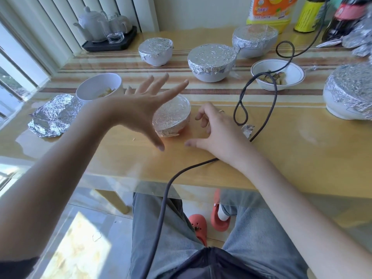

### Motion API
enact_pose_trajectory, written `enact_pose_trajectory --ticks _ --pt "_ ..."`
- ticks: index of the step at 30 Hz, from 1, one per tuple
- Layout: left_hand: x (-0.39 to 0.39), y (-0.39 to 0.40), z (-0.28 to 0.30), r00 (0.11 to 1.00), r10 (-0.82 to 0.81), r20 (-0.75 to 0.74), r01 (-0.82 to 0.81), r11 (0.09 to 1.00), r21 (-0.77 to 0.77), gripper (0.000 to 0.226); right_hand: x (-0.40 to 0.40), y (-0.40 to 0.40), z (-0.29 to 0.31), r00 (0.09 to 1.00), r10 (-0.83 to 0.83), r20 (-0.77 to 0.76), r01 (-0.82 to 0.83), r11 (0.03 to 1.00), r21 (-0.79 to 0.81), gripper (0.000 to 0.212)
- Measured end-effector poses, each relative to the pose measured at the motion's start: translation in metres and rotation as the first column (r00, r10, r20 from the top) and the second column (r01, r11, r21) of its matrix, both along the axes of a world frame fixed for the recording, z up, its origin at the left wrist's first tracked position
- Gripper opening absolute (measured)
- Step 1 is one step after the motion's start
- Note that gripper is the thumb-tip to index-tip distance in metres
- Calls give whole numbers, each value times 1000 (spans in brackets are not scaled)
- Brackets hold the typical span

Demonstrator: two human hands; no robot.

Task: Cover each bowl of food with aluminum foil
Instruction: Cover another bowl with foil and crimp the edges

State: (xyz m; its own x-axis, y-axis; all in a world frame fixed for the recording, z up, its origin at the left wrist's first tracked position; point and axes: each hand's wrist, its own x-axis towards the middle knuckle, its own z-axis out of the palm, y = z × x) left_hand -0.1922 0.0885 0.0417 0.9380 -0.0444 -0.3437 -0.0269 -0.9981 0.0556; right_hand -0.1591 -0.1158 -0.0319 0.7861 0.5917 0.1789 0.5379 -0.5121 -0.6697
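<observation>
Two bare hands hover either side of a small foil-covered bowl on a wooden worktop.

The left hand is raised in front of the bowl with its fingers spread wide and straight, holding nothing; whether the thumb touches the foil cannot be told. The right hand rests just right of the bowl, fingers loosely curled, thumb stretched out, gripping nothing. A loose sheet of foil lies at the left edge beside an uncovered white cup of food. An open rimmed bowl sits farther back right, under a dark cable. Four more wrapped bowls stand behind and to the right.
</observation>
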Motion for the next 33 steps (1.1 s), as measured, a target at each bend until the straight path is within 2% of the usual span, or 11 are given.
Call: enact_pose_trajectory --ticks 3,6,15,17,19,21,22,24,27,29,33 --pt "0 4 -4 999 -35 7 35 999 -24 133 -9 16 7 988 3 152 7 998 -61 62" --pt "1 1 -11 999 -16 36 19 995 -95 118 -10 25 4 974 -51 219 53 999 -6 58" --pt "3 -2 -13 1000 2 26 0 997 -71 122 5 24 7 995 -3 101 1 1000 23 48" --pt "0 7 -9 1000 13 -4 -14 977 -211 131 10 14 4 998 40 55 -38 999 -25 39" --pt "-4 15 -8 991 112 75 -55 845 -532 118 16 7 0 997 -12 -82 20 995 93 30" --pt "-3 19 -24 901 406 151 -94 524 -847 94 21 12 -4 952 -113 -285 210 918 336 16" --pt "-2 19 -36 816 564 125 -109 363 -926 89 24 21 -3 907 -138 -397 307 862 403 21" --pt "-4 14 -60 682 732 6 -126 125 -984 79 30 44 1 810 -92 -580 397 813 426 42" --pt "-1 -2 -74 542 817 -196 -112 -161 -981 68 30 73 10 733 -5 -680 411 799 438 53" --pt "0 -9 -71 491 835 -250 -65 -250 -966 66 25 83 13 703 20 -711 422 794 438 55" --pt "3 -20 -67 426 856 -293 -37 -307 -951 60 21 88 13 655 -27 -756 493 773 399 53"
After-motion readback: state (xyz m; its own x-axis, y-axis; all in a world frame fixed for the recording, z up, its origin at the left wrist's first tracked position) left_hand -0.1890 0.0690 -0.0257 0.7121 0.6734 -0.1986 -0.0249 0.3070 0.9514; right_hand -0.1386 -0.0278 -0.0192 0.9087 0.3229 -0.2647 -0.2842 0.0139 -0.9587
